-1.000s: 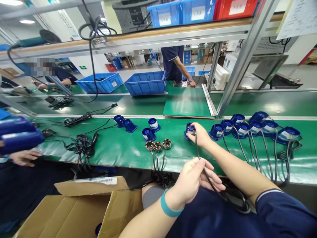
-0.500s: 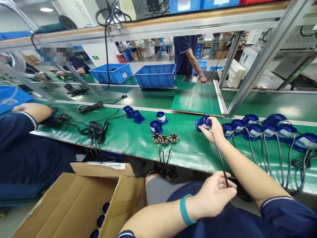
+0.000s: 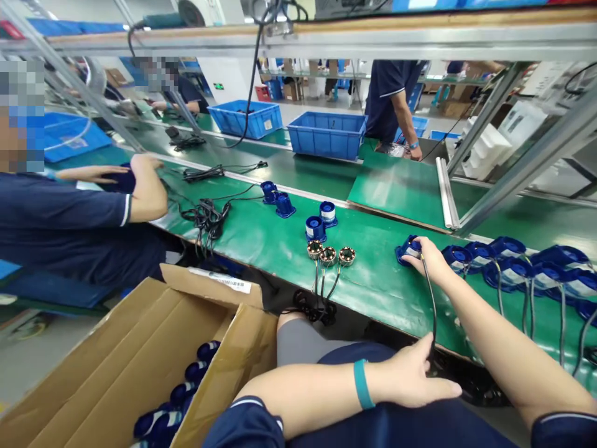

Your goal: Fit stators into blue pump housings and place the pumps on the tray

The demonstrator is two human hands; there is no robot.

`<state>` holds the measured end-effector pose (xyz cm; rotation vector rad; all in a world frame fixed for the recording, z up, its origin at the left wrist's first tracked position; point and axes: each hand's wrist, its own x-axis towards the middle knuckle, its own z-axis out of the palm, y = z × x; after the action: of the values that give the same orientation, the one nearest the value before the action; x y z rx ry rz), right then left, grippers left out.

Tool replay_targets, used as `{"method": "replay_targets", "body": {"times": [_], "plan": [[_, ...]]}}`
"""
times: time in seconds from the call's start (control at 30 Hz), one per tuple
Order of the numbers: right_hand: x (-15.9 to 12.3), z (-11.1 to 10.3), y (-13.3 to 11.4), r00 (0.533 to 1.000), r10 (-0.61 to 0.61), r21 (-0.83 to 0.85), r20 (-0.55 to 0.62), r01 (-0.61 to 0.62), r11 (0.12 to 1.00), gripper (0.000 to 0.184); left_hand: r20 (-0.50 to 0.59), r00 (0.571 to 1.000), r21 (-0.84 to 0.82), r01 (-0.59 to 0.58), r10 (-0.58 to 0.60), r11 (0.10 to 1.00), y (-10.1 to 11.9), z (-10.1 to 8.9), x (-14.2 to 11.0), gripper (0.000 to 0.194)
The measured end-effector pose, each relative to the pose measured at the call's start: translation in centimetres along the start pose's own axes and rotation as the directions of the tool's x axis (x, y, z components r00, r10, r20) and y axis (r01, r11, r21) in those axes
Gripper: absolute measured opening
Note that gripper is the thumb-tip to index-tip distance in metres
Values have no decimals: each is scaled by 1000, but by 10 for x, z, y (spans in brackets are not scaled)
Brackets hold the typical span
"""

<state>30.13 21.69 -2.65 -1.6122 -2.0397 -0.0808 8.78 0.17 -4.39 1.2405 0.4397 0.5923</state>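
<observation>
My right hand (image 3: 430, 258) is closed around a blue plastic motor housing (image 3: 409, 247) with a white label, resting at the green bench top. From that housing a black cable (image 3: 433, 298) hangs over the bench edge. My left hand (image 3: 415, 376), with a teal wristband, is by the lower cable above my lap; its thumb is stretched away from the fingers, and no grip on the cable shows. To the right of my right hand stand several cabled blue housings (image 3: 513, 274). Three copper-wound stators (image 3: 328, 256) with wires lie left of it, near two uncabled blue housings (image 3: 314, 229).
An open cardboard box (image 3: 125, 348) beside my lap holds several blue housings. Farther left on the bench (image 3: 265, 242) lie bundled black cables (image 3: 208, 218) and two more housings (image 3: 283, 204). A co-worker's arm (image 3: 149, 193) reaches over the left end. Blue bins (image 3: 326, 135) stand behind, under a metal frame.
My view has swung left, showing more of the co-worker and box. The fingers of my left hand have opened from around the cable. My right hand keeps hold of the same housing.
</observation>
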Motion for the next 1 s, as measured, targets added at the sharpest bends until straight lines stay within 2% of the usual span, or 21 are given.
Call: {"method": "replay_targets", "body": {"times": [0.1,0.17,0.2,0.23,0.3,0.33,0.37,0.4,0.43,0.5,0.6,0.73,0.8,0.87,0.93,1.0], "plan": [[2,-22,12,994,-82,-8,68,82,997,51,-63,996,263,81,-67,961,-12,-28,-26,85],[3,-41,6,998,-55,-9,44,56,998,51,-233,965,326,195,-121,925,-25,-50,-50,73],[2,-48,-4,1000,-22,-7,-8,22,1000,49,-367,922,319,249,-123,915,-33,-62,-61,67],[1,-52,-19,998,9,2,-68,-9,1000,46,-522,847,299,290,-98,909,-40,-74,-72,61],[-4,-49,-62,988,20,48,-152,-13,999,37,-786,618,275,325,17,905,-56,-97,-86,53],[-7,-41,-88,992,-23,84,-126,34,996,35,-854,514,283,328,81,901,-63,-108,-90,52],[-10,-29,-115,993,-99,116,-63,106,988,35,-883,450,299,328,130,896,-69,-118,-91,51],[-12,-15,-141,988,-156,139,-2,155,978,34,-887,434,317,332,155,888,-74,-126,-90,50],[-14,0,-165,982,-177,145,64,167,975,33,-877,454,334,341,158,879,-77,-132,-88,48],[-15,29,-201,972,-144,112,185,124,986,30,-836,530,376,370,140,850,-80,-138,-82,35],[-15,56,-221,963,-64,31,262,58,998,32,-752,635,486,354,177,799,-71,-131,-78,22],[-15,61,-206,967,-51,56,249,38,998,32,-546,815,592,209,197,778,-40,-104,-77,29],[-13,57,-196,970,-32,49,242,21,999,33,-425,883,614,121,197,780,-21,-87,-71,29],[-12,51,-188,971,-21,-15,236,25,1000,31,-308,924,623,16,226,782,-3,-71,-60,25],[-12,46,-177,974,-25,-88,226,46,995,24,-224,939,625,-69,263,778,10,-59,-47,23],[-12,44,-162,979,-41,-136,198,68,988,22,-162,950,631,-108,266,768,20,-55,-36,22]]}}
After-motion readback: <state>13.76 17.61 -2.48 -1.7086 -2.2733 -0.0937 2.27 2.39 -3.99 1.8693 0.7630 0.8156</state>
